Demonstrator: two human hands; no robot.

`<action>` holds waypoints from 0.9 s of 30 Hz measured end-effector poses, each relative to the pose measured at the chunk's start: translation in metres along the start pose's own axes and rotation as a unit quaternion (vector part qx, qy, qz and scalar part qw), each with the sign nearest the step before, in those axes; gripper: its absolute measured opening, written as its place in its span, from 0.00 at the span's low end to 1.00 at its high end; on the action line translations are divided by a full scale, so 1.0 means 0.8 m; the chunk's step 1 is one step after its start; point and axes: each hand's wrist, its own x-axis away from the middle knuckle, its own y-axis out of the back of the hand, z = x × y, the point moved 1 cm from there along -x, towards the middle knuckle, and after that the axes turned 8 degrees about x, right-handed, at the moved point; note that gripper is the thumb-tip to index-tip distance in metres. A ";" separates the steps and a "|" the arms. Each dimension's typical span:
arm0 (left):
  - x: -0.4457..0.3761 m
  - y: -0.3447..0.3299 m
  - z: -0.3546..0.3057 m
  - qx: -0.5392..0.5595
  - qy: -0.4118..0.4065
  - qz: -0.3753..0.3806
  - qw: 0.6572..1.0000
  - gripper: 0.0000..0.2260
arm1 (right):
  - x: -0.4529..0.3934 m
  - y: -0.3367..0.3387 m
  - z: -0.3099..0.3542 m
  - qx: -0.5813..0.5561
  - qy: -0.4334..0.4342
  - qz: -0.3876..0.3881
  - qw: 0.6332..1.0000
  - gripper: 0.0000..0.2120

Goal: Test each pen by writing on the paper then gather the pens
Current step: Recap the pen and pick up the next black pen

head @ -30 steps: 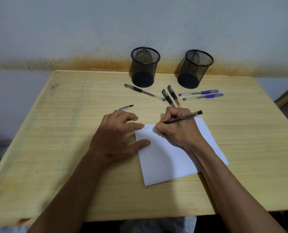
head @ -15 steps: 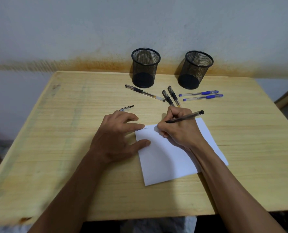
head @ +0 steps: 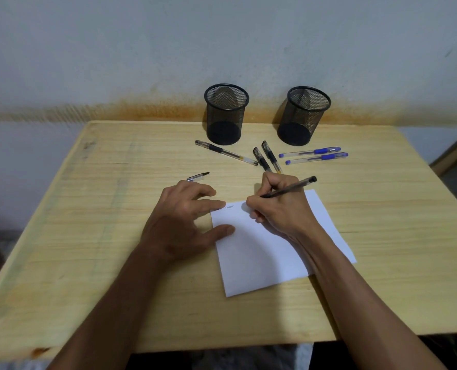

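My right hand [head: 278,206] grips a black pen [head: 291,187] with its tip down on the top edge of a white paper [head: 264,257], beside a short line of writing [head: 228,207]. My left hand [head: 184,222] lies flat, fingers spread, pressing the paper's left edge. A pen cap [head: 198,177] lies just beyond my left fingers. Three black pens [head: 226,152] [head: 260,159] [head: 271,157] and two blue pens [head: 309,151] [head: 316,158] lie loose farther back.
Two black mesh pen holders [head: 226,114] [head: 303,116] stand at the back of the wooden table [head: 115,236], against the wall. Part of a wooden chair or frame [head: 454,158] shows at the right edge.
My right hand has crept slightly to the right along the paper's top edge as the written line grew. My left hand and the other pens stayed put.
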 end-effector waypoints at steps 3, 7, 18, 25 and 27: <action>0.001 0.001 0.001 -0.006 0.008 0.017 1.000 0.23 | -0.001 0.003 -0.001 -0.054 -0.013 0.002 0.998 0.09; -0.002 0.007 -0.005 -0.020 0.058 0.057 0.996 0.26 | 0.008 0.005 0.007 -0.017 -0.005 -0.012 1.000 0.06; -0.007 0.024 -0.030 0.121 0.155 0.011 0.980 0.17 | 0.013 0.022 0.030 -0.250 -0.119 0.049 0.960 0.05; -0.031 0.038 -0.015 0.034 0.269 -0.111 0.956 0.15 | 0.008 0.062 0.069 -0.394 -0.116 0.016 0.912 0.07; -0.041 0.036 -0.005 -0.020 0.288 -0.045 0.956 0.16 | 0.014 0.066 0.080 -0.367 -0.082 -0.022 0.927 0.07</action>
